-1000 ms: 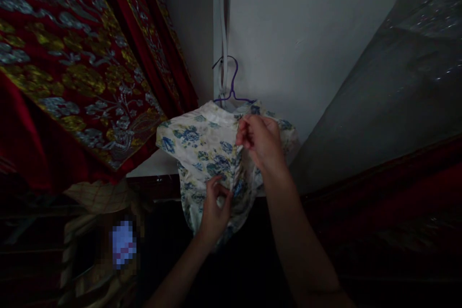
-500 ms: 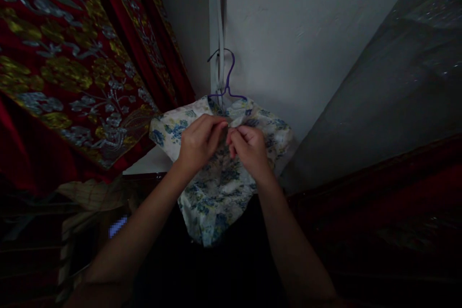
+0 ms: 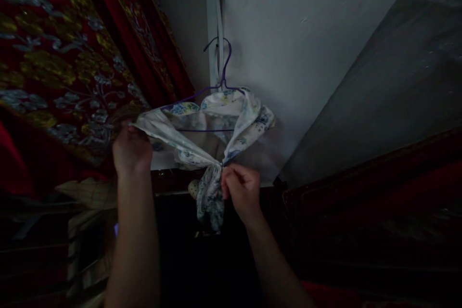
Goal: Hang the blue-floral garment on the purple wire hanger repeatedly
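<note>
Red embroidered cloth (image 3: 46, 65) is draped at ten o'clock. At nine, an edge of the floral garment (image 3: 195, 153) is pinched by the left hand (image 3: 133, 151), seemingly so the opening is drawn wide. The garment is hung centrally, apparently supported by the purple hanger (image 3: 224, 75) and pale strap (image 3: 219, 19) at twelve. Towards six, its bunched front is gripped by the right hand (image 3: 242, 190), perhaps as an anchor

A: Condition?
B: White floral shirt (image 3: 193, 155), blue-and-yellow print, is hanging on a purple hanger (image 3: 224, 77); neckline is gaping wide.
A: Front?
B: Edges are converging into a V, the left one stretching taut; below, fabric is dangling in a narrow, creased bunch.
A: Hanger?
B: Hook is pointing up; bottom bar is showing through the opening.
</note>
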Tool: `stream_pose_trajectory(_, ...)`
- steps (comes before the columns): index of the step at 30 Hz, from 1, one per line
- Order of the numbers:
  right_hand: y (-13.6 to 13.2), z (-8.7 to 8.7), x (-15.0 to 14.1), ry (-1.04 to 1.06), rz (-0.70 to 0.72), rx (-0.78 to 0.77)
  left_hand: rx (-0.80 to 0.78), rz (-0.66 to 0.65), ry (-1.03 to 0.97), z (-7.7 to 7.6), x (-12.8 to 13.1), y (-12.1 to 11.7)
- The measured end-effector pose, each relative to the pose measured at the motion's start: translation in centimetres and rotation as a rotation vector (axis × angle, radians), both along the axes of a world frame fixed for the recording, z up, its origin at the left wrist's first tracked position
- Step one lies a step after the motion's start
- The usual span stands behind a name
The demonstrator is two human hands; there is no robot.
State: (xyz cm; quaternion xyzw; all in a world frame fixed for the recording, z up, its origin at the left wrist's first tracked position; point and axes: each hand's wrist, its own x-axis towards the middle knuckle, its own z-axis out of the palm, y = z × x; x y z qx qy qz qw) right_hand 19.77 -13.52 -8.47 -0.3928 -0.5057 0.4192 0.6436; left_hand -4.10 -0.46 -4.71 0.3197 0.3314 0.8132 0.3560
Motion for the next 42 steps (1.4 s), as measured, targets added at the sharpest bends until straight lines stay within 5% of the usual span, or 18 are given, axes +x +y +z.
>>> stream_pose_trajectory(4, -2.3, -1.9, -0.6, 0.079, 0.040, -0.113, -0.197, 0.026, 0.082, -7.8, 3.1, -2.9)
stream_pose_trajectory(7, -3.9, -3.6, 0.8, -0.048, 0.153, -0.162, -0.283, 0.007, 0.202, -12.9, 6.8, -6.2)
stream_pose_trajectory(11, -5.7, -4.0, 2.7, -0.351, 0.296, -0.190, -0.349, -0.099, 0.250, -16.1, 9.4, -9.2)
stream_pose_trajectory(14, -5.8, -4.0, 3.0, -0.218, 0.170, -0.227, -0.357, -0.150, 0.185, -15.0, 9.8, -9.9)
stream_pose_trajectory(19, -4.1, -5.6, 1.9, 0.065, -0.074, -0.280, -0.260, -0.427, -0.100, -10.1, 10.4, -12.2)
stream_pose_trajectory(23, -3.9, -6.4, 0.6, 0.216, 0.067, -0.338, -0.142, -0.583, 0.153, -7.6, 11.9, -15.4)
stream_pose_trajectory(29, -6.0, -4.5, 0.5, 0.501, 0.255, -0.371, 0.068, -0.647, 0.648, -5.3, 11.2, -17.5)
stream_pose_trajectory(32, -6.9, -3.6, 0.9, 0.380, 0.362, -0.358, -0.020, -0.544, 0.780, -5.1, 9.2, -17.2)
stream_pose_trajectory(35, -6.9, -2.5, 1.3, 0.157, 0.446, -0.297, -0.093, -0.620, 0.797, -6.4, 7.5, -16.8)
stream_pose_trajectory(39, -5.5, 0.1, 3.3, -0.127, 0.385, 0.028, -0.210, -0.849, 0.946, -8.7, 6.5, -17.3)
stream_pose_trajectory(42, -3.6, 2.6, 5.8, -0.235, 0.310, 0.318, -0.235, -0.927, 1.114, -8.8, 5.9, -18.0)
